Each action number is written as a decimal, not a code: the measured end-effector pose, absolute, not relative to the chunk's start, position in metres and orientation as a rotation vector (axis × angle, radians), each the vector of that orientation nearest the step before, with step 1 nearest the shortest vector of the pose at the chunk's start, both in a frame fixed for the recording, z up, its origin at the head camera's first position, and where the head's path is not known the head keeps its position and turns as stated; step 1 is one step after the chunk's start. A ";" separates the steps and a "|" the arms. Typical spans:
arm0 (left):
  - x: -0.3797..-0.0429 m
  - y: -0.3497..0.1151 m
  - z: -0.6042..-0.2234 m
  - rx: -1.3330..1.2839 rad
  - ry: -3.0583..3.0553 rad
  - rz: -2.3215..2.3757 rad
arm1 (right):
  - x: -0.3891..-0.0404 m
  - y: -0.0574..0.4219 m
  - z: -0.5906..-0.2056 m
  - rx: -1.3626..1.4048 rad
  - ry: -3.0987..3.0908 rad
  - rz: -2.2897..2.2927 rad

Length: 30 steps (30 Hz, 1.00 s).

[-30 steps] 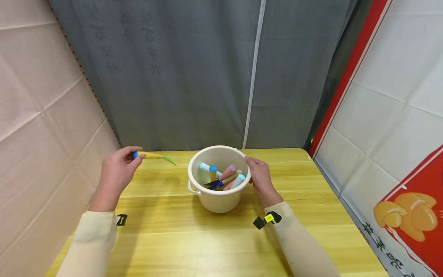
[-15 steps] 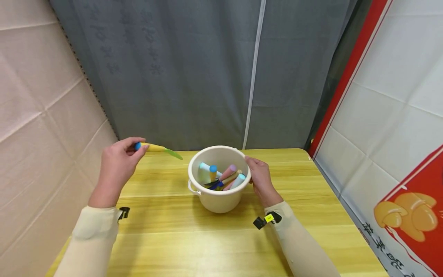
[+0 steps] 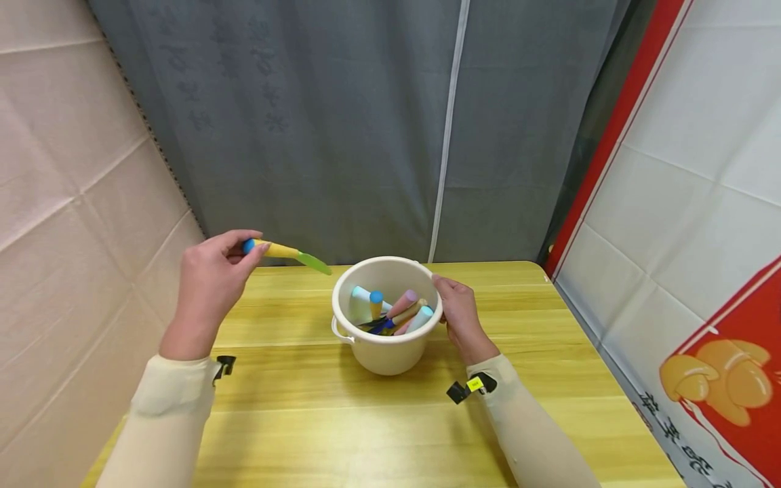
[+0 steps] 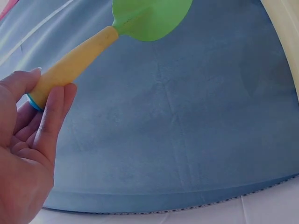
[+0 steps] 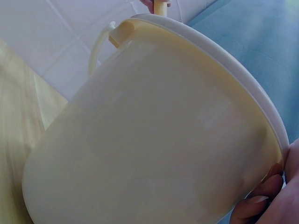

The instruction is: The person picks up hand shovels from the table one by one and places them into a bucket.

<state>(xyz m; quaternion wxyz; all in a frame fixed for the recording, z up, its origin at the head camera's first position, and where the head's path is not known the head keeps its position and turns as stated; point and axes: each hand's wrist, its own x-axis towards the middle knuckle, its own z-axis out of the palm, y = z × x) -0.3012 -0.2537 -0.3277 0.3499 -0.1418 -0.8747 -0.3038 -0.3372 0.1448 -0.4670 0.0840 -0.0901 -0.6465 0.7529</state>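
Note:
My left hand point(image 3: 215, 279) pinches a small toy trowel point(image 4: 77, 63) by the end of its yellow handle, which has a blue cap. The trowel's green blade point(image 4: 149, 16) points right and slightly down, its tip just left of the bucket rim in the head view. A cream bucket point(image 3: 387, 356) stands tilted toward me on the table. With my right hand point(image 3: 462, 317) I grip its right rim, thumb at the top edge and fingers curled beneath the lip point(image 5: 261, 189). Inside lie several handles, among them a blue-capped yellow one point(image 3: 375, 306), a pink one point(image 3: 401, 303) and a light-blue one point(image 3: 419, 318).
The wood-grain table point(image 3: 293, 420) spreads under both arms. A grey curtain point(image 3: 305, 135) hangs behind its far edge. Pale cloth walls point(image 3: 73, 203) rise at the left, and a white and red printed sheet point(image 3: 702, 203) at the right. The bucket's white bail handle point(image 3: 342, 332) hangs at its left side.
My left hand has risen and moved slightly right with the trowel, whose blade has turned to show more of its green face. The right hand and bucket have stayed put.

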 end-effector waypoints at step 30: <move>-0.309 -0.204 -0.319 -0.582 -2.111 -0.927 | -0.337 0.144 -0.467 -0.297 -1.972 2.211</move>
